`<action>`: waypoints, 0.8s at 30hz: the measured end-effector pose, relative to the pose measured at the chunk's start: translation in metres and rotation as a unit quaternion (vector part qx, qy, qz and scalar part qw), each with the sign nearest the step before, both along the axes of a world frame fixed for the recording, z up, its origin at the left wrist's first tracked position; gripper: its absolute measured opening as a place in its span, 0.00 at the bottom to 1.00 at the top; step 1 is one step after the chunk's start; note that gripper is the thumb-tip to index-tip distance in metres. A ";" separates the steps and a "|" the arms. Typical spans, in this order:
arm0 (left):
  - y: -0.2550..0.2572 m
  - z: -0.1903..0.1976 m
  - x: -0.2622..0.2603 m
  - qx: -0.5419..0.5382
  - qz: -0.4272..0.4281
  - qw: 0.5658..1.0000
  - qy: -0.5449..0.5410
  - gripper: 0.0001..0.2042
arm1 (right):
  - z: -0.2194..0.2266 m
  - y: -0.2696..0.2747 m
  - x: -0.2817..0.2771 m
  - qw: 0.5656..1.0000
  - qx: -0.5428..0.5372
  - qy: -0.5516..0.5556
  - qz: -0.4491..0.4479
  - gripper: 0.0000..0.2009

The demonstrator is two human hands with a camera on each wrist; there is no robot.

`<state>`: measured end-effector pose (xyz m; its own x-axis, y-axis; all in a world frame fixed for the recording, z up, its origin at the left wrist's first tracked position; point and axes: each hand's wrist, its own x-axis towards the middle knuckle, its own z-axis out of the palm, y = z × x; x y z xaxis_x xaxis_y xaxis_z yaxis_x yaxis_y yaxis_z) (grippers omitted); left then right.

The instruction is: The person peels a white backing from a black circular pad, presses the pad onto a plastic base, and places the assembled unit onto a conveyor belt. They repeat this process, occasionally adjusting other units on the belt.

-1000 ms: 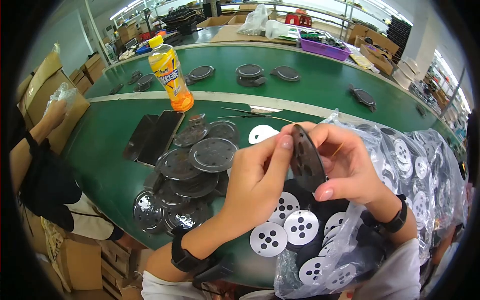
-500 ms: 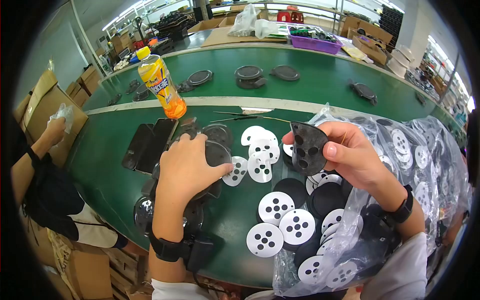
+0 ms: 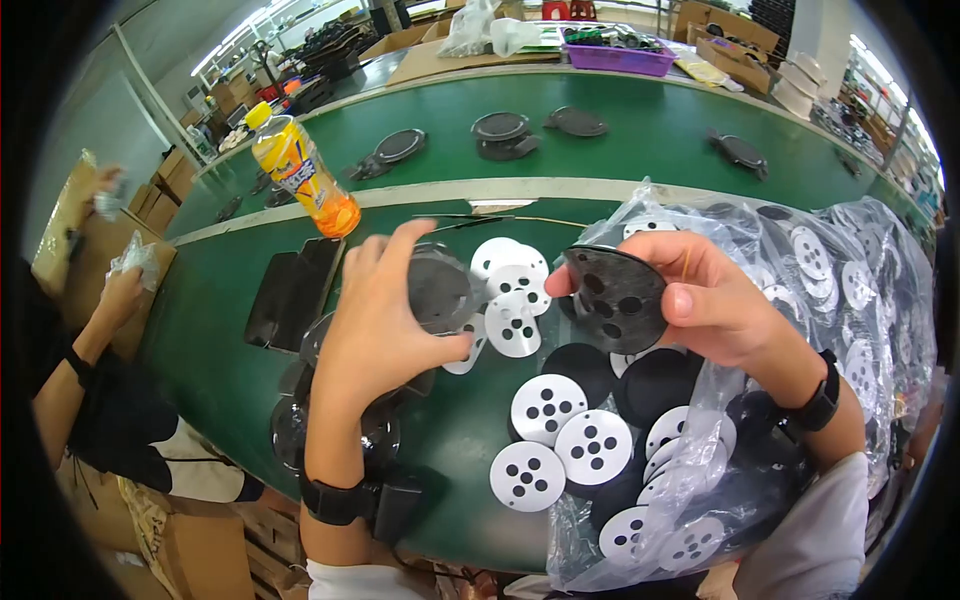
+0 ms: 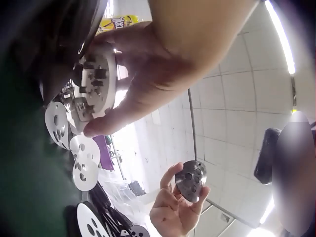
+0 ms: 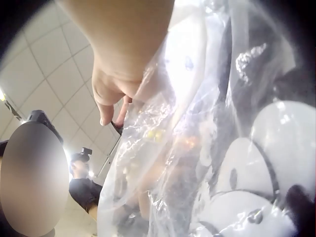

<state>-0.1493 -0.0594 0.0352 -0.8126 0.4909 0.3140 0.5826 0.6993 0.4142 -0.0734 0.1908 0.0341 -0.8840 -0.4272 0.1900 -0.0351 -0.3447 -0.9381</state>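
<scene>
Perforated dark disc (image 3: pixel 615 297): round, flat, matte black, several round holes; the right hand (image 3: pixel 715 310) is pinching it by the rim between thumb and fingers, face tilted up, above the surface (image 3: pixel 220 320).

Round plate (image 3: pixel 437 288): dark grey, circular, lying just left of the disc; the left hand (image 3: pixel 375 325) is curling its fingers round the plate, lifting it off the dark stack (image 3: pixel 330 420) beneath that hand.

White discs (image 3: pixel 560 430): same hole pattern, lying below and between both hands.

Clear bag (image 3: pixel 830 300): holding more discs, sitting under and right of the right hand.

Orange bottle (image 3: pixel 295 170): standing well beyond the left hand.
</scene>
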 end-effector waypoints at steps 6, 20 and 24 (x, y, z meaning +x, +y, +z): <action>0.024 0.002 0.009 0.137 -0.195 0.970 -0.057 0.46 | 0.000 0.008 -0.002 0.999 -0.007 0.028 0.017 0.24; 0.037 -0.002 0.025 0.408 -0.296 0.769 -0.393 0.33 | 0.011 0.017 0.006 0.999 0.001 0.036 0.014 0.41; 0.039 0.001 0.027 0.454 -0.252 0.742 -0.425 0.33 | 0.016 0.018 0.005 0.999 0.024 0.042 -0.010 0.41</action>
